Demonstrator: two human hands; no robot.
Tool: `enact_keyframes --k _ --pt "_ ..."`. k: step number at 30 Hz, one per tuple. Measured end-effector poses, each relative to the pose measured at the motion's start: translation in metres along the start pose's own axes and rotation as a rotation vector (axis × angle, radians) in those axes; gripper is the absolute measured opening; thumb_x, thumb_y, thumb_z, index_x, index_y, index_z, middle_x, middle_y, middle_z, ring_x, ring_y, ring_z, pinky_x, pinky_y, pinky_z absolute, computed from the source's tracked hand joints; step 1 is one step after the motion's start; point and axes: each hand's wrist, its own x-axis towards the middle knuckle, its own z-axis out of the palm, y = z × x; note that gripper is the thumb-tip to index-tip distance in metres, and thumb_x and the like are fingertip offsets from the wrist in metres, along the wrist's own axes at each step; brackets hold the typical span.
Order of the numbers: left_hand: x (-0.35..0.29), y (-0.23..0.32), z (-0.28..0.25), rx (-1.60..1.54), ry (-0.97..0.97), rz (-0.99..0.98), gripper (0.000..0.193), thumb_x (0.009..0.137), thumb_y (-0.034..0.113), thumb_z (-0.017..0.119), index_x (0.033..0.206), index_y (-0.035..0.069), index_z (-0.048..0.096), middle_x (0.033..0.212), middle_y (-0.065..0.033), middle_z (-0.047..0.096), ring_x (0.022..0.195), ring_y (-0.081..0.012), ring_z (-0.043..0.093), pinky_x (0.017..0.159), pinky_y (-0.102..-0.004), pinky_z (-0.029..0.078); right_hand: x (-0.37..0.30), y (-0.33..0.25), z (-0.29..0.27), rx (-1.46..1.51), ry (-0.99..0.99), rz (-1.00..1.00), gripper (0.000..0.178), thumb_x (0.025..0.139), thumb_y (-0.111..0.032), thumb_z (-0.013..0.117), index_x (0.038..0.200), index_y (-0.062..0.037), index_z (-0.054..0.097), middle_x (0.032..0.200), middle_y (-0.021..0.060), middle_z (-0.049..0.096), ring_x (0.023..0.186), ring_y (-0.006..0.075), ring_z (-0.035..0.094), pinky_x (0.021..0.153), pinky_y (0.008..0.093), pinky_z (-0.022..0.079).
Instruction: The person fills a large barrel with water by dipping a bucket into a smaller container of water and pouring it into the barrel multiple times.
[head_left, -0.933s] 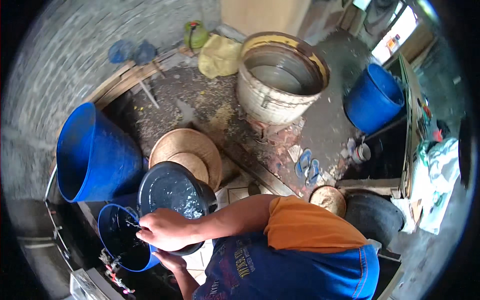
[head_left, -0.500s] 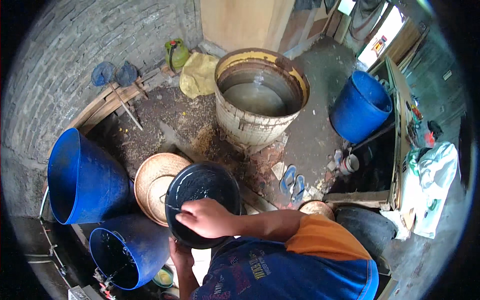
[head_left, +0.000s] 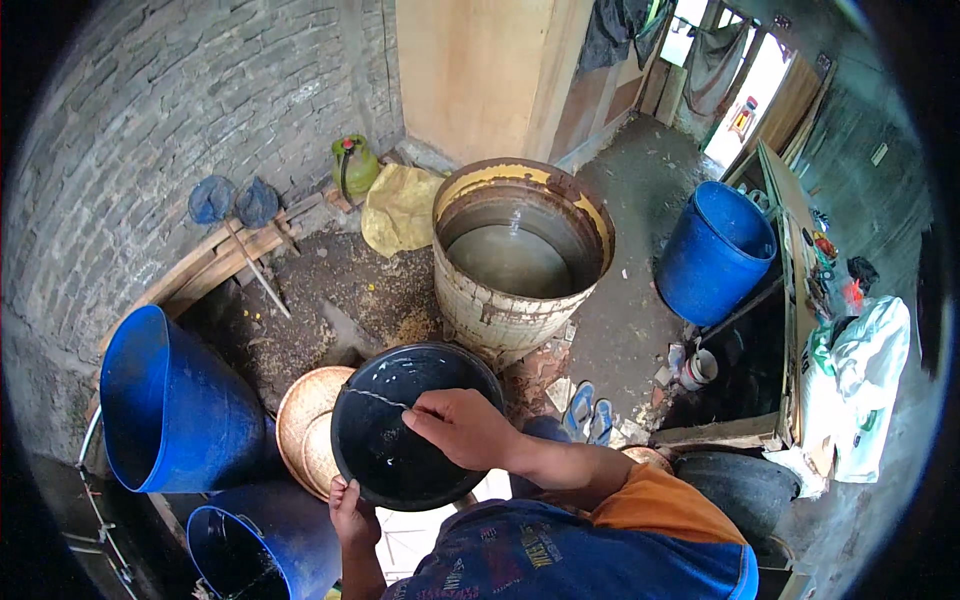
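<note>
A round black basin (head_left: 400,475) is tipped in front of me, with wet, shiny patches inside. My left hand (head_left: 355,515) grips its lower left rim, fingers and thumb closed on the edge. Over the inside of the basin is my right hand (head_left: 462,428), its thumb and forefinger pinched together. From that pinch a thin pale twisted strand (head_left: 380,397) runs to the basin's left rim; whether it is wire or cord I cannot tell. Two round woven trays (head_left: 292,425) lie partly behind the basin on the left.
Blue barrels (head_left: 190,400) stand at the left, and another blue barrel (head_left: 715,255) at the right. Ahead is a large rusty drum (head_left: 510,315) with cloudy liquid. Sandals (head_left: 590,412) lie on the floor. A green gas cylinder (head_left: 355,168) and a yellow sack (head_left: 395,210) are by the wall.
The basin has shifted to the right and tilted toward me. My right hand has moved right, drawing the strand across the basin. My left hand now shows on the rim.
</note>
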Motion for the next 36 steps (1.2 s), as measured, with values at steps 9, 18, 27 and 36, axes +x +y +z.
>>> enact_keyframes --k 9,18,27,36 --pt "0.060 0.014 0.108 0.075 -0.004 0.175 0.011 0.085 0.008 0.061 0.091 0.007 0.052 0.094 -0.0058 0.063 0.084 -0.0136 0.059 0.083 -0.0283 0.044 0.053 0.027 -0.076 0.075 0.070 -0.021 0.037 0.091 -0.029 0.051 0.069 0.0009 0.055 0.062 0.0193 0.054 0.062 0.0388 0.056 0.056 0.0444 0.040" --pt "0.120 0.004 0.241 0.249 -0.011 0.289 0.012 0.085 0.011 0.062 0.091 0.007 0.052 0.091 -0.0060 0.063 0.082 -0.0141 0.060 0.078 -0.0286 0.047 0.114 0.080 -0.181 0.283 0.122 -0.142 0.036 0.090 -0.029 0.054 0.069 -0.0001 0.055 0.060 0.0194 0.053 0.056 0.0377 0.055 0.052 0.0441 0.040" --pt "0.193 -0.024 0.337 0.354 0.008 0.321 0.016 0.084 0.008 0.065 0.089 0.007 0.050 0.078 -0.0007 0.061 0.057 -0.0054 0.051 0.051 -0.0175 0.041 0.153 0.144 -0.250 0.411 0.305 -0.112 0.033 0.091 -0.024 0.057 0.069 -0.0003 0.054 0.051 0.0130 0.046 0.044 0.0144 0.042 0.044 0.0353 0.035" --pt "0.237 -0.040 0.376 0.553 0.013 0.320 0.016 0.082 0.004 0.066 0.087 0.008 0.052 0.069 0.0030 0.054 0.050 -0.0035 0.046 0.044 -0.0155 0.037 0.171 0.208 -0.259 0.593 0.378 -0.046 0.030 0.093 -0.018 0.056 0.068 -0.0015 0.052 0.053 -0.0025 0.040 0.051 0.0042 0.035 0.043 0.0271 0.030"
